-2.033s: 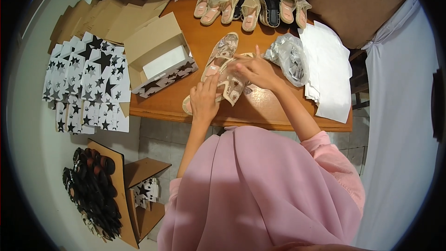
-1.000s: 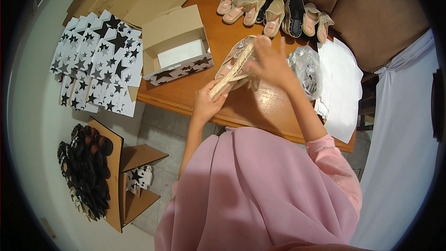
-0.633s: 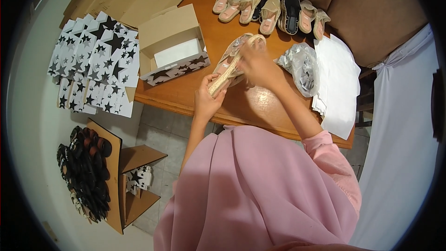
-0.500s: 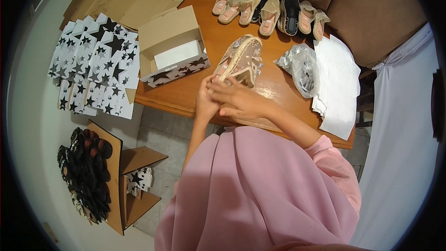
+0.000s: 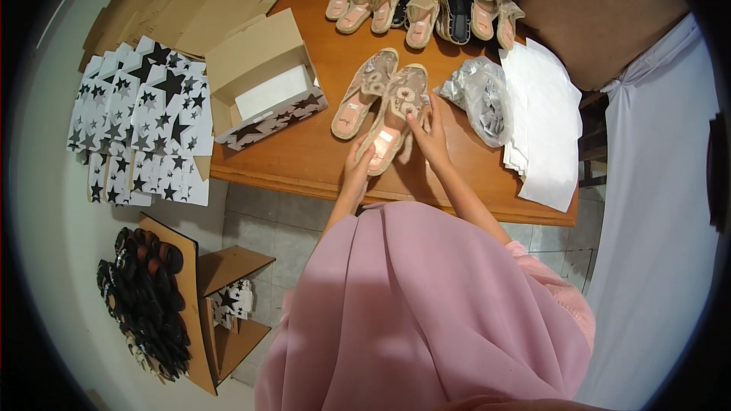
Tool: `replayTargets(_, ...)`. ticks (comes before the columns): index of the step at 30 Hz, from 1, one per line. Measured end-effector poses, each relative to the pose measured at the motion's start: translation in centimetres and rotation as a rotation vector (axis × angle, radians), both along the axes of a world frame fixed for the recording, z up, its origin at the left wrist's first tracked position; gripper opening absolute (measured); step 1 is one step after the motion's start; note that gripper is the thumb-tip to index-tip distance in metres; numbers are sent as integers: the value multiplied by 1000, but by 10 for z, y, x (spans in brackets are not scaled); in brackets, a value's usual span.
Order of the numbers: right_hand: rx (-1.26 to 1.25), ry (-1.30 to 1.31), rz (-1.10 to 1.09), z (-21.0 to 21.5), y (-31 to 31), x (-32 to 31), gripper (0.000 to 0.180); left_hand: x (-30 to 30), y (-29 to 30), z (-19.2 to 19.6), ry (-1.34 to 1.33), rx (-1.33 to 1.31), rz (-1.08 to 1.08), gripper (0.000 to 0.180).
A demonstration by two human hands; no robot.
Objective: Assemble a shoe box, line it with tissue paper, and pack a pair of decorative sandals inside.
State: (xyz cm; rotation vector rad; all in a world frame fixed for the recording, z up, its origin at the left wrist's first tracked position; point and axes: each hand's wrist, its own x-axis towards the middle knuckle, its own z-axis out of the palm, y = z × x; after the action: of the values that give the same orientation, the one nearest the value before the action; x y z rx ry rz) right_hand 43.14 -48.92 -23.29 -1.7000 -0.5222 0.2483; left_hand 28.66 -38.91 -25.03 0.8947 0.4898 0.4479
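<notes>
Near front edge of surface (image 5: 476, 186): left hand (image 5: 355, 173) gripping heel end of beige mesh shoe (image 5: 386, 135); right hand (image 5: 428, 137) at shoe's right side, thumb on upper, cannot tell whether gripping. Just beyond, leftward: matching shoe (image 5: 352, 116). Toward left edge: open star-patterned box (image 5: 259, 61). Toward right edge: plastic bag (image 5: 489, 116), white sheets (image 5: 542, 122). Along far edge: shoe row (image 5: 421, 21).

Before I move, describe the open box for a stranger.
On the left of the wooden table stands a brown box with a star-printed front. Unlike the stacked star-printed cardboard farther left, it is assembled, open, with something white inside.
</notes>
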Motion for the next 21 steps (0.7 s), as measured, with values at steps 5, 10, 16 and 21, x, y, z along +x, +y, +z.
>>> replayTargets(5, 52, 53, 23, -33, -7, 5, 76, 14, -11, -32, 135, 84, -102, 37)
replayTargets(10, 47, 25, -79, -77, -14, 18, 69, 23, -14, -45, 147, 225, -213, 42)
replayTargets(16, 87, 30, -130, -81, -8, 3, 77, 20, -8, -35, 379, 442, -174, 38)
replayTargets(21, 92, 65, -135, -81, -7, -1, 79, 22, 25, -23, 441, 752, -64, 24)
